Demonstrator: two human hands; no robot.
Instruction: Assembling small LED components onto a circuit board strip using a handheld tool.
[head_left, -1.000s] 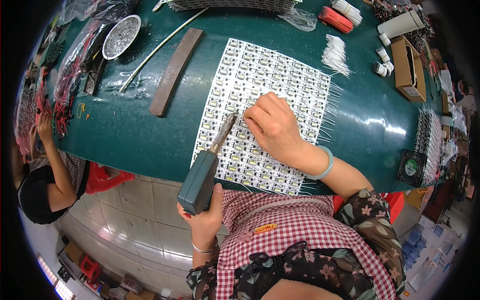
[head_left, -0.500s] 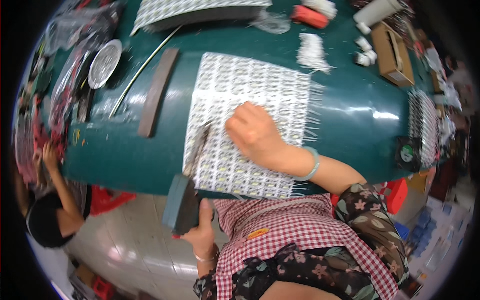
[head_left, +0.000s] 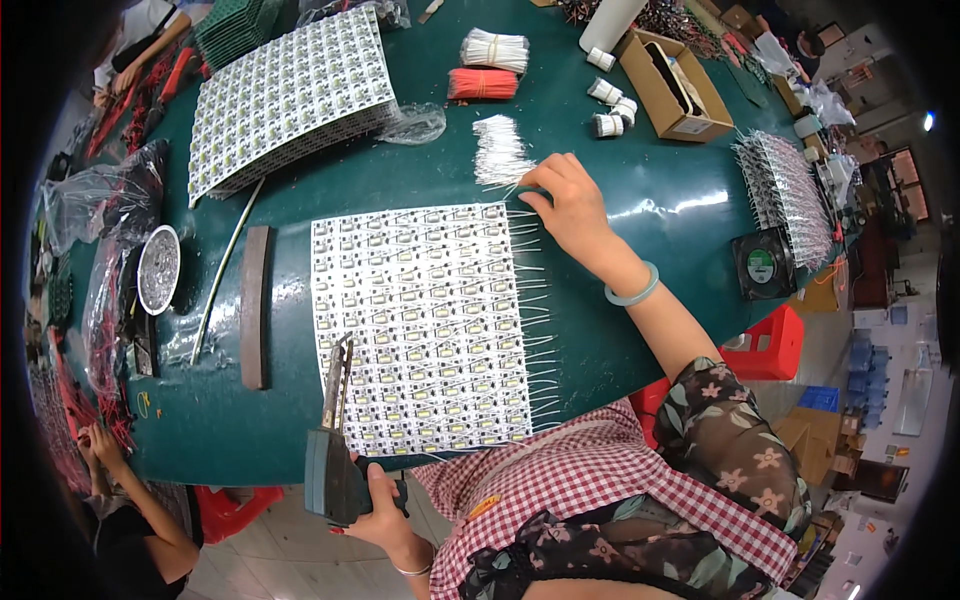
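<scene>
My left hand (head_left: pixel 380 520) grips a soldering gun (head_left: pixel 335 475) with a blue-grey and black body. Its long metal tip reaches over the left part of a white LED circuit-board panel (head_left: pixel 425 325). Rows of small components cover the panel, with thin white wires lying across it and sticking out past its right edge. My right hand (head_left: pixel 575 215) is at the panel's far right corner, thumb and forefinger pinched at the end of a thin white wire. Just beyond the fingertips lies a loose pile of short white wires (head_left: pixel 500 150).
A stack of similar panels (head_left: pixel 295 95) stands at the far left. Red wires (head_left: pixel 482 84), a cardboard box (head_left: pixel 675 90) and white spools (head_left: pixel 610 120) lie farther back. A brown bar (head_left: pixel 256 305) and round dish (head_left: pixel 158 270) are left; a fan (head_left: pixel 762 265) is right. Another person's hands (head_left: pixel 100 450) work at left.
My right hand has moved from over the panel's middle to the far right, beside the white wire pile. My left hand keeps hold of the soldering gun. The whole view has shifted.
</scene>
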